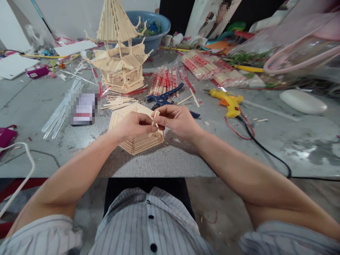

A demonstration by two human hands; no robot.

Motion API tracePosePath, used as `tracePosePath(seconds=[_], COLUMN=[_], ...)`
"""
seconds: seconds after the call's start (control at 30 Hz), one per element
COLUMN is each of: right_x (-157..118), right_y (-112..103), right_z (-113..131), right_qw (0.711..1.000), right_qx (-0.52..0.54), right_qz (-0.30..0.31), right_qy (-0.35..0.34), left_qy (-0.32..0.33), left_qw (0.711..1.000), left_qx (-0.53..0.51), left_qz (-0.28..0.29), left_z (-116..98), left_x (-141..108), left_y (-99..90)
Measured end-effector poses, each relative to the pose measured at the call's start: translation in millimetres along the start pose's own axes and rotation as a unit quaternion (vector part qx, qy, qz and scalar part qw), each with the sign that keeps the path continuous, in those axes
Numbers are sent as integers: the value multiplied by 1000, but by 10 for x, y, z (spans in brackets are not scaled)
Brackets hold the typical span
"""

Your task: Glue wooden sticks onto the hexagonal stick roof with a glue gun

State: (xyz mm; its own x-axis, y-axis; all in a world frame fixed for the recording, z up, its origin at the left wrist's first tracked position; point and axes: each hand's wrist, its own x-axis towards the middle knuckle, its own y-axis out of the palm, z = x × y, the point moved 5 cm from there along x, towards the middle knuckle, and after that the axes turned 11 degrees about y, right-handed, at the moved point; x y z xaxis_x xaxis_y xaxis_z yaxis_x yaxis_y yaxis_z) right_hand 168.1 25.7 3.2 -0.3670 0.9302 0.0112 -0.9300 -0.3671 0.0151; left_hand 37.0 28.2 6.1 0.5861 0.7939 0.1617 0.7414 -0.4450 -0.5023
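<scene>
Between my fingertips is a short wooden stick piece [156, 117], pinched upright by my right hand [178, 120]. My left hand [132, 124] is closed around the lower end of the same piece, thumb against it; its other fingers are partly hidden. Below both hands lies a hexagonal bowl-like frame [132, 147] built from rows of thin wooden sticks. Just beyond my right hand are blue-handled cutters [166, 96] on the table. Loose cut sticks [119, 102] lie behind the hexagonal frame.
A wooden stick pagoda [123, 63] stands behind, near a blue basin [162, 26]. Wrapped chopsticks [202, 65] lie at centre back. To the right rests a yellow glue gun [230, 102] with a black cord. Clear glue sticks [62, 109] and a phone-like object [84, 108] are left.
</scene>
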Motion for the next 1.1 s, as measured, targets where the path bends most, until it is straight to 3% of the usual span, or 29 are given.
tracePosePath(seconds=[0.17,0.33,0.83,1.1], right_x=[-29,-55,-34,-5], right_y=[6,30,41,80], right_z=[22,40,-42,-85], right_qw=[984,974,990,998], right_qx=[-160,-200,-127,-51], right_qz=[-12,3,28,29], right_qy=[-82,-108,-53,10], left_qy=[9,20,-31,-27], left_qw=[993,987,976,984], left_qx=[118,155,207,167], left_qz=[23,44,63,50], left_z=[-50,-72,-59,-65], left_x=[-10,-22,-8,-31], left_y=[16,29,31,43])
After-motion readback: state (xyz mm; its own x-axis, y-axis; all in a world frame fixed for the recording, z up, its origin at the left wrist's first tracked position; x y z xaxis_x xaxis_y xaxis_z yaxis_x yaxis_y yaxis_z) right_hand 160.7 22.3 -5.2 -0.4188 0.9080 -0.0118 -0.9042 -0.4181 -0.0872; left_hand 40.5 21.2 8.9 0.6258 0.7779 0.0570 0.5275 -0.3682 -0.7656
